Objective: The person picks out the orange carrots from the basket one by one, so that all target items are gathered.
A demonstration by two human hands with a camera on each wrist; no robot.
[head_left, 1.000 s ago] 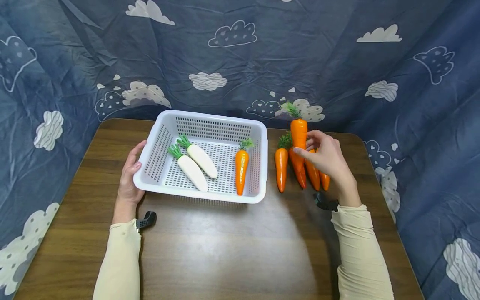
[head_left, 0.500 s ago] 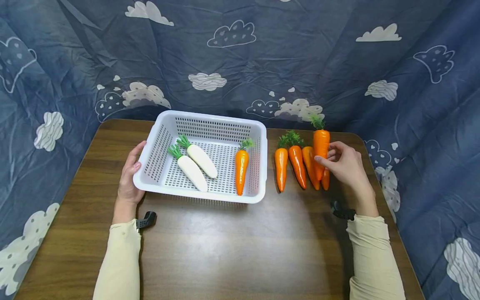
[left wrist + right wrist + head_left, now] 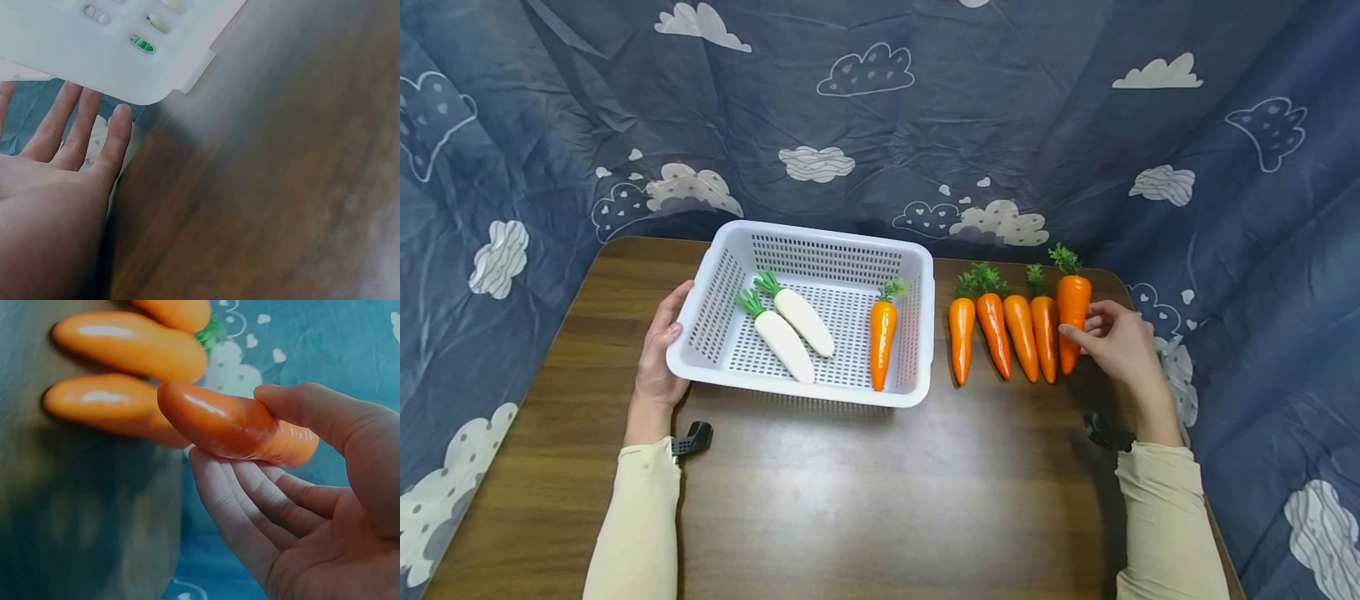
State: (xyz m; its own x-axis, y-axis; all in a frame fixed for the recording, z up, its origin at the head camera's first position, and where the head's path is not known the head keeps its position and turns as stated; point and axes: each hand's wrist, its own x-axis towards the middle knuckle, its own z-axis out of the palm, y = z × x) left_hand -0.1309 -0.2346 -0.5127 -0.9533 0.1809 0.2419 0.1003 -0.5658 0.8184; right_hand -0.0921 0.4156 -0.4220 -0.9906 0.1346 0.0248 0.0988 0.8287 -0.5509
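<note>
An orange carrot [image 3: 1073, 302] with a leafy green top is pinched between the thumb and fingers of my right hand [image 3: 1120, 343], at the right end of a row of carrots. In the right wrist view the held carrot [image 3: 219, 422] is above the tabletop, its tip toward the neighbouring carrots. My left hand [image 3: 658, 367] rests against the left side of a white plastic basket [image 3: 801, 395]. Its fingers [image 3: 112, 144] are stretched out beside the basket wall in the left wrist view. Inside the basket lie two white radishes [image 3: 784, 346] with green tops and one carrot [image 3: 883, 343].
Several carrots [image 3: 994, 333] lie side by side on the wooden table [image 3: 880, 500], right of the basket. A dark blue curtain with cloud prints [image 3: 880, 125] hangs behind the table and along both sides.
My right hand has carried its carrot to the right and lower, past the other carrots to the end of the row. The left hand and basket have stayed in place.
</note>
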